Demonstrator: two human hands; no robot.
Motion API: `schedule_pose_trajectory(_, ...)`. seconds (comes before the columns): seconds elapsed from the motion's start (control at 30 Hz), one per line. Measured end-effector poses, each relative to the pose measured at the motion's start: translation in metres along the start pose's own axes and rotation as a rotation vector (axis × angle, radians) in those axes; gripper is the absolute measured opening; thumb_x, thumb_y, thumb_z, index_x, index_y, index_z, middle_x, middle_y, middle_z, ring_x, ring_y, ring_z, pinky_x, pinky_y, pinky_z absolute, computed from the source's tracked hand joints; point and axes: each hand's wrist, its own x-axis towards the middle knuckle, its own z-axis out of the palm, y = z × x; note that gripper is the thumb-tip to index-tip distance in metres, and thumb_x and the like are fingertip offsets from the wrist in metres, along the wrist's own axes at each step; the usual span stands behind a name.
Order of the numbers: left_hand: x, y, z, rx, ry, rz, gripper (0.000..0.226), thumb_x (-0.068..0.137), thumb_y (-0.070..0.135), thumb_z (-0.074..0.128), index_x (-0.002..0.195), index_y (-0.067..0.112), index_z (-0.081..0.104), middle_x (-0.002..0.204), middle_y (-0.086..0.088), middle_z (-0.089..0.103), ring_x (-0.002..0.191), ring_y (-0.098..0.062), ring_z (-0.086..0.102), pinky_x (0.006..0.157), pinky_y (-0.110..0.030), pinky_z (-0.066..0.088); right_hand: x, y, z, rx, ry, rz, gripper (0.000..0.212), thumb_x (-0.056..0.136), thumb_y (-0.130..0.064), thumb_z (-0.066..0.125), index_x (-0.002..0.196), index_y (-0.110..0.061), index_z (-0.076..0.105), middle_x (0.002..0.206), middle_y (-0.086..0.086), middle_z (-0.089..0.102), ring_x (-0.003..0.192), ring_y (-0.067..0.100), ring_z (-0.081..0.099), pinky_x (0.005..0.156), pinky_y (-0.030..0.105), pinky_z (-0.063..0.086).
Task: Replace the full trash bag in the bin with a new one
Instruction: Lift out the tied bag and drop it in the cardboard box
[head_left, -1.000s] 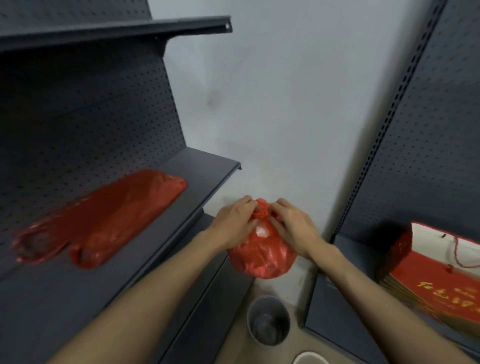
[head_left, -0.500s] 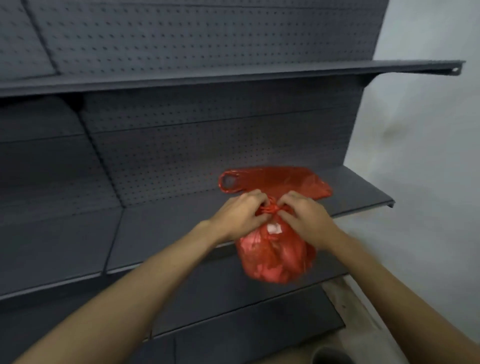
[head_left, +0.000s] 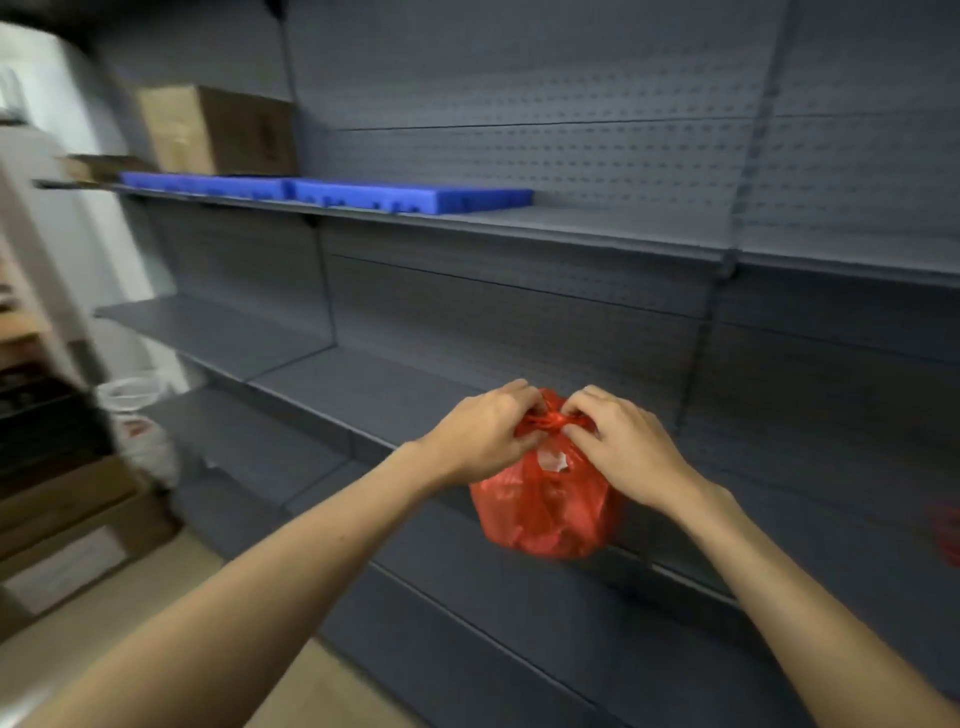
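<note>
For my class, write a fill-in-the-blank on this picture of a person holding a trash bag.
1. The trash bag is coloured ____.
2. The left hand and right hand both pinch the bag at its ____.
3. The flat trays on the upper shelf are ____.

Missing words: red; knot; blue

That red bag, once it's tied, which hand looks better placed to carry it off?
Probably the left hand: both pinch the knot of the red bag, but floor space and the white bag lie on its side. The right hand faces shelving.
</note>
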Motion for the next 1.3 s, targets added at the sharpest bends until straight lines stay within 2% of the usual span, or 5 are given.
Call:
schedule_pose_trajectory(0.27, -0.131, -0.182, -0.105, 0.187, 0.140, -0.205, 0.024, 0.098, 0.033, 0.052, 0.115, 0.015, 0.053, 0.104, 0.001, 0.050, 0.096, -0.022, 0.059, 0.074, -0.035, 0.047, 0.129, -0.184, 0.130, 0.110, -0.023, -0.264, 0.015, 0.095, -0.030, 0.050, 0.105, -0.021, 0.056, 0.106, -0.003, 0.059, 0.103, 0.023, 0.060, 0.080, 0.039, 0.043)
schedule_pose_trajectory(0.57, -0.255, -0.305, -0.174, 0.285, 0.219, -0.492, 0.024, 0.097, 0.033, 0.053, 0.115, 0.017, 0.055, 0.104, 0.001, 0.052, 0.098, -0.019, 0.058, 0.077, -0.039, 0.049, 0.206, -0.347, 0.229, 0.224, -0.112, -0.522, 0.015, 0.094, -0.025, 0.048, 0.102, -0.015, 0.055, 0.105, 0.003, 0.060, 0.102, 0.027, 0.060, 0.079, 0.040, 0.044)
schedule_pose_trajectory(0.97, -0.326, -0.456, -0.220, 0.371, 0.214, -0.755, 0.021, 0.096, 0.031, 0.056, 0.112, 0.017, 0.055, 0.101, 0.002, 0.051, 0.092, -0.020, 0.060, 0.075, -0.038, 0.047, 0.319, -0.467, 0.359, 0.373, -0.250, -0.707, 0.013, 0.095, -0.025, 0.046, 0.098, -0.014, 0.053, 0.104, 0.003, 0.060, 0.099, 0.030, 0.058, 0.075, 0.038, 0.040)
schedule_pose_trajectory(1.17, -0.339, -0.550, -0.233, 0.380, 0.184, -0.839, 0.019, 0.096, 0.028, 0.056, 0.111, 0.016, 0.053, 0.103, -0.001, 0.053, 0.093, -0.022, 0.061, 0.075, -0.046, 0.050, 0.396, -0.508, 0.431, 0.465, -0.345, -0.770, 0.012, 0.092, -0.029, 0.051, 0.097, -0.018, 0.054, 0.101, 0.000, 0.060, 0.097, 0.027, 0.061, 0.078, 0.043, 0.048)
schedule_pose_trajectory(1.3, -0.352, -0.604, -0.239, 0.413, 0.220, -0.900, 0.019, 0.098, 0.029, 0.053, 0.110, 0.015, 0.052, 0.102, 0.002, 0.050, 0.090, -0.021, 0.058, 0.071, -0.039, 0.048, 0.436, -0.541, 0.476, 0.504, -0.387, -0.784, 0.016, 0.093, -0.030, 0.053, 0.103, -0.019, 0.058, 0.105, 0.001, 0.060, 0.099, 0.027, 0.061, 0.082, 0.045, 0.049)
